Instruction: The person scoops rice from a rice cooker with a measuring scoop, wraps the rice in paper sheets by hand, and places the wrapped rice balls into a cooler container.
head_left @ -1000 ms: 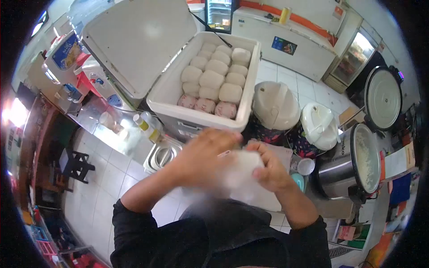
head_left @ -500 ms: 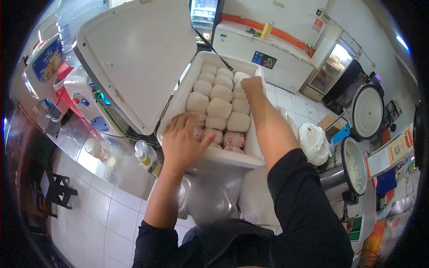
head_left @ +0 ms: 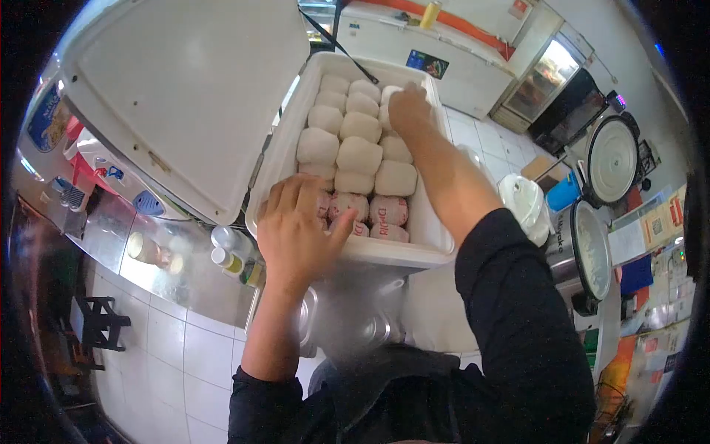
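A white cooler box [head_left: 444,228] stands open in front of me, filled with rows of round wrapped bundles. Most bundles [head_left: 359,155] are plain off-white; those at the near end [head_left: 348,205] carry red print. My left hand [head_left: 297,226] rests over the near left corner of the box, fingers spread, holding nothing. My right hand [head_left: 411,107] reaches into the far right part, on a pale bundle [head_left: 390,93]. Its fingers point away and are mostly hidden, so its grip cannot be made out.
The raised lid [head_left: 185,96] leans at the left. Bottles [head_left: 231,260] stand on the metal counter beside the box. On the right are a white lidded container [head_left: 523,203], a cooker of rice [head_left: 592,248] and its round lid [head_left: 613,159]. A freezer [head_left: 384,52] stands behind.
A second ago both hands were together over the counter around a blurred white thing. They parted and moved to the box, the right to its far side, the left to its near corner.
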Action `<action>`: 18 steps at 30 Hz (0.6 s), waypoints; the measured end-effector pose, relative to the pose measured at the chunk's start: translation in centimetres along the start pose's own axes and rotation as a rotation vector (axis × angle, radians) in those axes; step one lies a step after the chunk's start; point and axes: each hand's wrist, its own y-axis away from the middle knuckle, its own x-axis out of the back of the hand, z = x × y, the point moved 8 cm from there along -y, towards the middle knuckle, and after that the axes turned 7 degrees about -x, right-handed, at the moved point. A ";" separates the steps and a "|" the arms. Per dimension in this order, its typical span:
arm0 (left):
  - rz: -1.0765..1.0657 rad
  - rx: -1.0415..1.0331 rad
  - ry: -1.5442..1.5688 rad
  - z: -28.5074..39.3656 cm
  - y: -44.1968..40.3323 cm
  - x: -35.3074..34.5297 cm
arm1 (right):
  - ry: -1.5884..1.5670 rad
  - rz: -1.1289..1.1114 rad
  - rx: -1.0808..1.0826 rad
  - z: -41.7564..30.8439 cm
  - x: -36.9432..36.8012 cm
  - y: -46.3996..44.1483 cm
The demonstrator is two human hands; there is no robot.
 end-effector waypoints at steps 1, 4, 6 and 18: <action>-0.002 0.011 0.008 -0.1 -0.1 -0.1 | -0.075 0.003 0.022 -0.9 4.0 0.6; -0.011 0.038 0.018 0.0 -0.1 -0.1 | -0.357 -0.218 0.305 -6.7 9.5 4.1; 0.012 0.038 0.004 0.2 -0.3 0.0 | -0.635 -0.768 0.708 -11.5 9.8 10.8; 0.062 0.013 -0.039 0.1 0.0 -0.2 | -1.032 -1.637 0.243 -14.0 2.0 20.4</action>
